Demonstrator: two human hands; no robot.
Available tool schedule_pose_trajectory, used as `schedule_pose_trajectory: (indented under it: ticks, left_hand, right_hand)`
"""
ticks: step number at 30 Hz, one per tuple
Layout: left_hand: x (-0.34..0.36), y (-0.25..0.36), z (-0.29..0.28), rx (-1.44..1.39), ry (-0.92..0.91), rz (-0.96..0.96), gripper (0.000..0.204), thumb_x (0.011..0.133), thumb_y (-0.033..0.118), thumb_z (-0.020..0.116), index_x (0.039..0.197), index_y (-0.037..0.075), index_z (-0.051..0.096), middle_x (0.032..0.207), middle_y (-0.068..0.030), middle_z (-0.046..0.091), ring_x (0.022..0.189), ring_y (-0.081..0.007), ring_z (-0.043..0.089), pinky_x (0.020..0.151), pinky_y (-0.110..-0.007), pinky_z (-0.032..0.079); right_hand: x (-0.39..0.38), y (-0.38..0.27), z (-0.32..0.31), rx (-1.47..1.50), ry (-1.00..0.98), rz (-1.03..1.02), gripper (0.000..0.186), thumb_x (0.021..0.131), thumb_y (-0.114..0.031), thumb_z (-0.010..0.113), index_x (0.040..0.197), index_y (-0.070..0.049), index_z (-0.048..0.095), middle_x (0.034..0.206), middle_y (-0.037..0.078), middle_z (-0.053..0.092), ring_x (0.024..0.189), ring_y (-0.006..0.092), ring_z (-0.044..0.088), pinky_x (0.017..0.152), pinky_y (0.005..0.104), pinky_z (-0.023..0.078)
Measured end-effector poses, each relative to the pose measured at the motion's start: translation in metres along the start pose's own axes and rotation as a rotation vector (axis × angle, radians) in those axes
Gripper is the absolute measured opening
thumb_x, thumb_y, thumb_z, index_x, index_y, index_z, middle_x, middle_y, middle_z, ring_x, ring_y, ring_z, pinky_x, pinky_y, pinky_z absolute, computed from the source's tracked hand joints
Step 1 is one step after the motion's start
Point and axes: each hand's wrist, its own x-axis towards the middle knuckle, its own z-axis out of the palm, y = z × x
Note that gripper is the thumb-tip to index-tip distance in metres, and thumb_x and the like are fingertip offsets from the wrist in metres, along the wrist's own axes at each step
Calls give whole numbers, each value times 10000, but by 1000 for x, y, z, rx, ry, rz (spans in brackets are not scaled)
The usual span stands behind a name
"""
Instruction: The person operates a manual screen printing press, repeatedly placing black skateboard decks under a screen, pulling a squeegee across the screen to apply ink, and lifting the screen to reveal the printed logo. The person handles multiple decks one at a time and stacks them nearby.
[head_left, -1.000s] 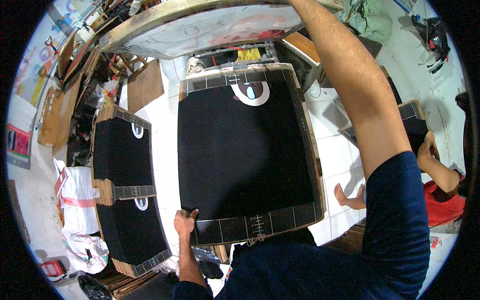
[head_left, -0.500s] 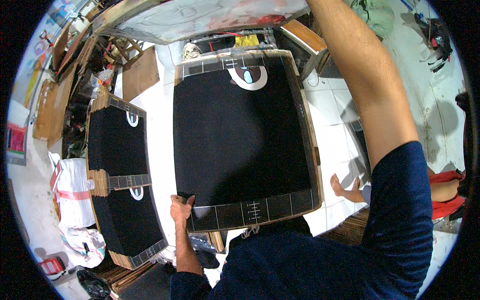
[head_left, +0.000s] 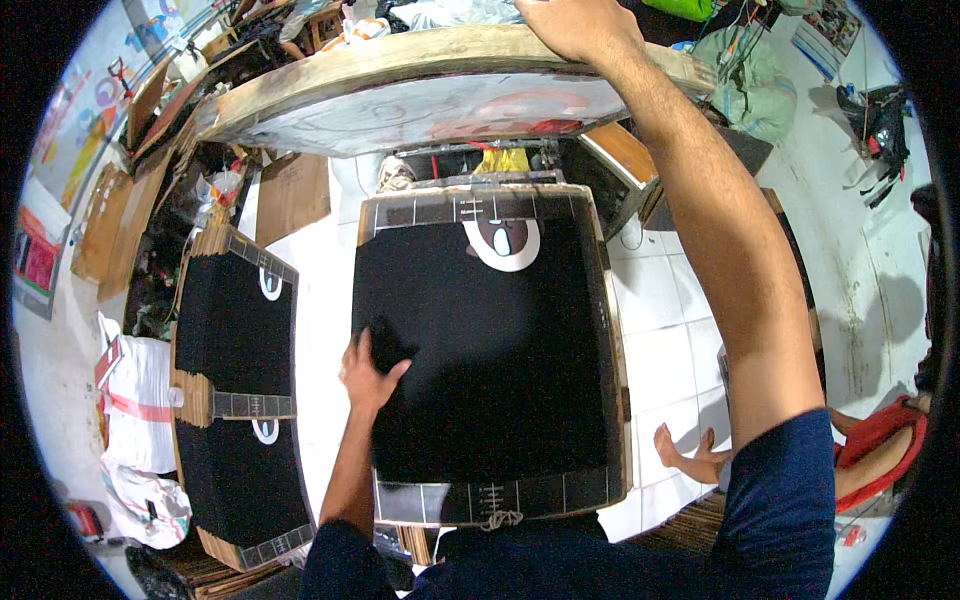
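Observation:
Ahead of me a big wooden-framed screen [head_left: 400,100] stands raised and tilted, its pale underside stained red and grey. My right hand [head_left: 585,28] is closed over the screen's top wooden edge; its fingertips are partly cut off by the picture's rim. Below lies a large black printed sheet [head_left: 490,380] on a board, with a white and brown eye shape at its far end and grid-marked strips at both ends. Over the sheet's left edge is my left hand [head_left: 370,375], empty, thumb and fingers spread; whether it touches the sheet I cannot tell.
Two stacks of similar black sheets [head_left: 240,320] stand at left beside white sacks [head_left: 140,400]. Cardboard [head_left: 293,195] leans behind them. A wooden-topped cabinet [head_left: 622,152] stands at far right of the board. Another person's bare foot [head_left: 680,455] rests on the white tiles at right.
The screen now shows lower in view, with its top edge and my right hand visible. My left hand has left the sheet's near left corner and moved farther up its left side, fingers spreading.

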Motion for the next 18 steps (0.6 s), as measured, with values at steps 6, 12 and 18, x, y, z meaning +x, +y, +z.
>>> schedule_pose_trajectory:
  ticks: [6,12,18]
  left_hand:
    - [193,175,72,60,-276,127,1246,628,654,894,1642,325,247,1715,-200,112,1565,-460,121,1081,-819,236]
    - [281,272,133,205,-509,174,1373,561,716,893,1651,407,118,1729,-175,-68,1566,-488,-61,1050,-898,162]
    - [294,276,154,270,-667,121,1411,544,708,903,1656,390,96,1718,-187,-146,1542,-532,-122,1020,-923,132]
  right_hand:
    - [23,0,-1,-42,5,-218,615,958,-525,461,1161,-13,735,1178,262,710,1141,440,672,997,504,524]
    - [43,4,-15,-105,-128,-327,533,961,-403,432,1247,-49,710,1334,217,659,1249,388,633,1058,485,489]
    - [119,-9,9,-465,-114,-785,440,974,-240,466,1265,-3,697,1359,228,648,1258,368,636,1047,465,492]
